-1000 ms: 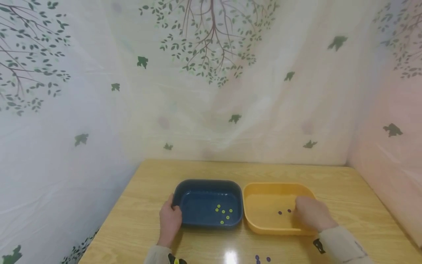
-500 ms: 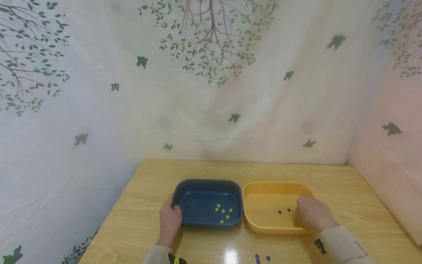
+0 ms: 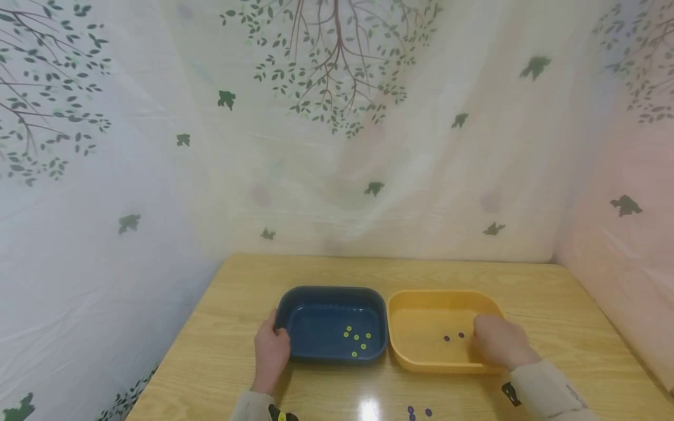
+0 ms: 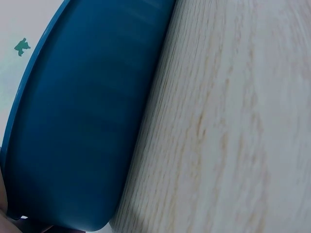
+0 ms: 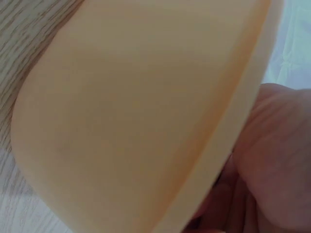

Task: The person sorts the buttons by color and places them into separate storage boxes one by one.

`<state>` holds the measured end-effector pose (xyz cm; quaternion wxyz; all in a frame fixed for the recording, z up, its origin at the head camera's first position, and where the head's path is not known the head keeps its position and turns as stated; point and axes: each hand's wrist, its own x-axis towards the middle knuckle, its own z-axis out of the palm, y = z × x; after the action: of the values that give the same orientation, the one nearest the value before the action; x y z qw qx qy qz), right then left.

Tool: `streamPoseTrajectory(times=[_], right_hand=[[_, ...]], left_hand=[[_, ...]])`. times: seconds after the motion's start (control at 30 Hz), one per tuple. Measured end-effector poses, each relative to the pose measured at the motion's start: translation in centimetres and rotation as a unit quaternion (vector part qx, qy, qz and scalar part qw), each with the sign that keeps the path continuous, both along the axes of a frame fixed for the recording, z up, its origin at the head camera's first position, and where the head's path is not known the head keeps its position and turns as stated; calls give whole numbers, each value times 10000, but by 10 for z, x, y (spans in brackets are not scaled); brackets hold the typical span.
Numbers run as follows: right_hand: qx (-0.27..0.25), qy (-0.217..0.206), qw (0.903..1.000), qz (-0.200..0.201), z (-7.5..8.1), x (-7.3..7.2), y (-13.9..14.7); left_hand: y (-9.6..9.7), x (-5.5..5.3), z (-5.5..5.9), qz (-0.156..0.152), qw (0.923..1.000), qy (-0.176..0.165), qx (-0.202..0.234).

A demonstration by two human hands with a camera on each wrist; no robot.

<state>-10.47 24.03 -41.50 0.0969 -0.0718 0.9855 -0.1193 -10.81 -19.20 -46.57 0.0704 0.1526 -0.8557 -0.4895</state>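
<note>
Dark-blue oblong plastic tray (image 3: 316,330) — left edge gripped by left hand (image 3: 271,346); yellow oblong plastic tray (image 3: 423,318) — right edge overhung by right hand (image 3: 500,340), grasp not discernible.

Wood table (image 3: 210,351) between pale sheets (image 3: 316,158)
Leafy branches (image 3: 339,47) and green shapes (image 3: 226,99) dot the sheets, bluish-white at left, pinkish at right; a white glare (image 3: 368,409) lies on the table's near part.
</note>
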Motion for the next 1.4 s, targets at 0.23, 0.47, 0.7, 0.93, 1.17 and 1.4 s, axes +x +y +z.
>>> streamPoseTrajectory(times=[0.23,0.47,0.7,0.93,1.17,1.4], right_hand=[[3,-44,10000,31,-1,0,-2],[88,55,9999,-16,-5,-1,-4],[111,114,9999,-25,-6,-2,-4],[34,24,10000,-77,-4,-2,-2],[-102,29,9999,-85,1,-3,-2],[-32,379,9993,39,13,1,-5]], left_hand=[[-1,1,1,42,10000,2,-71],[-1,1,0,7,9998,63,-180],[0,0,-1,29,9999,43,-108],[1,0,0,45,9999,57,-112],[4,1,0,72,9998,140,-95],[7,-1,0,115,9996,131,-219]])
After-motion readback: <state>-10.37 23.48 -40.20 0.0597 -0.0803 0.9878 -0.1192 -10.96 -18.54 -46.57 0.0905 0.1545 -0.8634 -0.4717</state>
